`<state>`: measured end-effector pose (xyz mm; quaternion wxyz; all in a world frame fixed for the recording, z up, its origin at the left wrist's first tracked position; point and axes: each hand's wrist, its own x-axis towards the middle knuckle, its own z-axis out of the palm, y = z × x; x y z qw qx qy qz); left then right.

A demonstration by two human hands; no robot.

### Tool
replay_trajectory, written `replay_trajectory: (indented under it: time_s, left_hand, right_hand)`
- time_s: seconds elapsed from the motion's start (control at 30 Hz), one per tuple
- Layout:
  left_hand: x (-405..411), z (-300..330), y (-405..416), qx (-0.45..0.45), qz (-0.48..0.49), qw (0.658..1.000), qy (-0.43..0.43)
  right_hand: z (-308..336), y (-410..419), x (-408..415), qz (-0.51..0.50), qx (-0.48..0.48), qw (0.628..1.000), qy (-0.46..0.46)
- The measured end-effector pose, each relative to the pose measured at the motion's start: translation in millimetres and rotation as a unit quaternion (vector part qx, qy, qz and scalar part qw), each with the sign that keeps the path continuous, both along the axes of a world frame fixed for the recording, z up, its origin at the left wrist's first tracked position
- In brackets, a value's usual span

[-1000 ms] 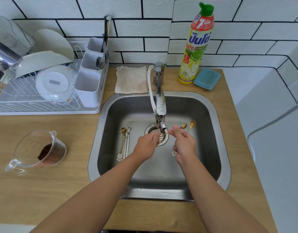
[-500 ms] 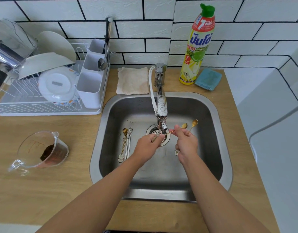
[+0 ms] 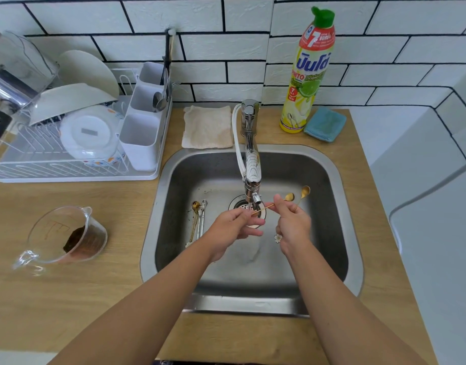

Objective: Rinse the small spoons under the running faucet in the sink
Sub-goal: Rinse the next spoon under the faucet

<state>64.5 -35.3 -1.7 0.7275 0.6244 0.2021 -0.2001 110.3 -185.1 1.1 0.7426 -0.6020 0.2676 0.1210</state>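
Water runs from the chrome faucet (image 3: 251, 177) into the steel sink (image 3: 339, 233). My right hand (image 3: 292, 222) grips a bunch of small gold spoons (image 3: 304, 191); two bowls stick out to the upper right and a flower-shaped handle end hangs below the hand. One thin gold spoon (image 3: 263, 208) crosses from my right hand to my left hand (image 3: 234, 225), whose fingers pinch its end right under the stream. More small spoons (image 3: 197, 219) lie on the sink floor to the left of the drain.
A dish rack (image 3: 68, 154) with bowls and a cutlery holder stands at the left. A glass measuring cup (image 3: 66, 235) with brown residue sits on the wooden counter. Behind the sink are a beige cloth (image 3: 208, 127), a dish-soap bottle (image 3: 309, 72) and a blue sponge (image 3: 324, 123).
Both hands stay under the faucet with only small finger movements on the spoon. The view has shifted slightly.
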Motion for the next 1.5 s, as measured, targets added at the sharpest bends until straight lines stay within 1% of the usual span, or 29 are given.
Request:
replay_trajectory:
  time_s: [0.07,0.2,0.23,0.3,0.4,0.43,0.5,0.57,0.67,0.7,0.77,0.8,0.83,0.9,0.97,1.03,1.1,1.17,1.23,1.33,1.37,1.43,1.5]
  left_hand:
    - [-1,-1,2,-0.022,-0.001,1.0,0.006]
    - [2,-4,-2,0.027,0.11,0.994,0.005]
    - [4,-4,-2,0.035,0.124,0.992,0.003]
    - [4,-4,1,0.018,0.106,0.994,0.001]
    - [2,-1,8,-0.056,0.031,0.998,0.019]
    - [2,0,8,-0.071,0.033,0.996,0.033]
    - [4,3,6,-0.065,0.066,0.994,0.054]
    - [6,3,5,-0.037,0.086,0.994,0.052]
    - [3,3,3,0.067,0.036,0.997,0.002]
    - [2,4,1,0.117,0.006,0.993,-0.021]
    - [1,3,-3,0.221,-0.042,0.972,-0.067]
    - [1,3,-5,0.255,-0.043,0.963,-0.078]
    - [2,2,-6,0.269,-0.024,0.959,-0.083]
    - [3,2,-7,0.265,0.033,0.961,-0.075]
    - [3,4,-7,0.252,0.044,0.965,-0.049]
    - [1,3,-9,0.192,0.034,0.98,-0.032]
    - [0,0,-8,0.105,0.012,0.994,-0.03]
    - [-2,-1,-5,0.057,-0.013,0.998,-0.039]
    - [-2,1,-1,0.072,-0.011,0.996,-0.044]
    - [1,5,-1,0.144,0.041,0.988,-0.024]
    - [2,5,-1,0.154,0.05,0.987,-0.019]
    - [3,6,-3,0.129,0.021,0.991,-0.021]
    - [1,7,-1,0.071,-0.042,0.996,-0.029]
  right_hand:
    - [-1,-1,1,-0.001,-0.007,1.0,0.004]
    - [-2,7,-4,0.014,-0.005,1.0,-0.001]
    - [-2,8,-5,0.015,-0.006,1.0,-0.002]
    - [-2,7,-3,0.01,-0.013,1.0,-0.001]
    - [-3,2,1,0.005,-0.011,1.0,0.012]
    - [-4,1,2,0.012,0.004,1.0,0.012]
    - [-3,1,1,0.039,0.051,0.998,0.008]
    - [-2,2,1,0.053,0.066,0.996,0.003]
    - [-1,4,3,0.031,0.039,0.999,-0.003]
    - [-2,4,4,0.024,0.031,0.999,-0.002]
    - [-3,4,3,0.017,0.022,1.0,0.003]
    - [-4,5,3,0.017,0.024,1.0,0.008]
    - [-4,5,2,0.018,0.031,0.999,0.012]
    - [-5,5,2,0.026,0.043,0.999,0.016]
    - [-6,4,2,0.037,0.041,0.998,0.018]
    - [-8,3,3,0.036,0.041,0.998,0.014]
    - [-10,2,3,0.03,0.036,0.999,0.013]
    - [-11,0,3,0.026,0.03,0.999,0.015]
    - [-12,-1,2,0.033,0.034,0.999,0.019]
    - [-10,6,-3,0.072,0.041,0.996,0.019]
    - [-10,8,-4,0.074,0.046,0.996,0.016]
    - [-8,10,-3,0.057,0.054,0.997,0.009]
    - [-7,8,1,0.038,0.062,0.997,0.007]
